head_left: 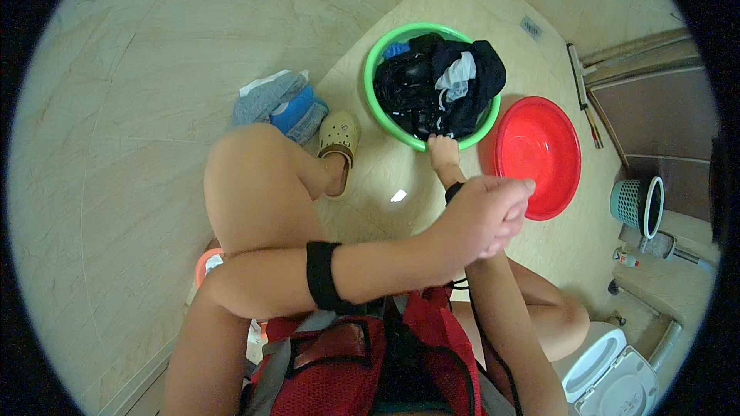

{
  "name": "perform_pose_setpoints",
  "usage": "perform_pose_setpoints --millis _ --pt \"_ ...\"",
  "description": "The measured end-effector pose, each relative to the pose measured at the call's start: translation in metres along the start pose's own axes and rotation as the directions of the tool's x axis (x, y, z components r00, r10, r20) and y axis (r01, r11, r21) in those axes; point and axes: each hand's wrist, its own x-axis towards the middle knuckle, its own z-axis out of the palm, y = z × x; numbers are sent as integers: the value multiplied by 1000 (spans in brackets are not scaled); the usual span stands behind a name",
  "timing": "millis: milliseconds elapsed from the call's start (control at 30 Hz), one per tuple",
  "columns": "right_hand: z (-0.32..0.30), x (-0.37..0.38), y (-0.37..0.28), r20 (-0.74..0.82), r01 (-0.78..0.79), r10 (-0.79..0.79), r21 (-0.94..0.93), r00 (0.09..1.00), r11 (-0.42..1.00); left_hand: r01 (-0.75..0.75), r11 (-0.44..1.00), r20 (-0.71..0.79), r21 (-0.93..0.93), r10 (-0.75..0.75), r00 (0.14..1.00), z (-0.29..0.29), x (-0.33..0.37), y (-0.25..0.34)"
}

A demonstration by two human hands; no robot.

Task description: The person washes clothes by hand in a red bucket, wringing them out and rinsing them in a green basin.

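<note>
A green basin (pixel 371 100) on the floor holds water and a heap of dark wet clothes (pixel 412 81), with a white piece of cloth (pixel 457 77) on top. My right hand (pixel 443 152) is closed over its near rim. Across my right forearm, my left hand (pixel 497 216) hangs in the air with its fingers curled into a loose fist. Nothing shows in that fist. Below and beside it stands a red basin (pixel 537 156), with no clothes seen inside.
A folded grey and blue cloth bundle (pixel 285 104) lies by the left wall, beside my clog (pixel 339 135). To the right are a floor squeegee (pixel 576 73), a teal basket (pixel 628 202), a bottle (pixel 626 258) and a white toilet (pixel 617 377). A floor drain (pixel 530 28) lies far right.
</note>
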Motion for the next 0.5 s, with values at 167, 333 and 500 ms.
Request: perform_pose_setpoints --millis 167,333,500 --pt "30 -65 -10 84 47 -46 -9 995 999 -54 981 -70 187 68 995 -3 -10 -4" --pt "21 -119 -3 212 81 -101 98 972 992 -65 970 -17 236 71 997 -8 -11 -2" --pt "21 -158 -23 150 133 -123 -58 981 989 -135 944 -5 300 143 990 -25 -6 5"
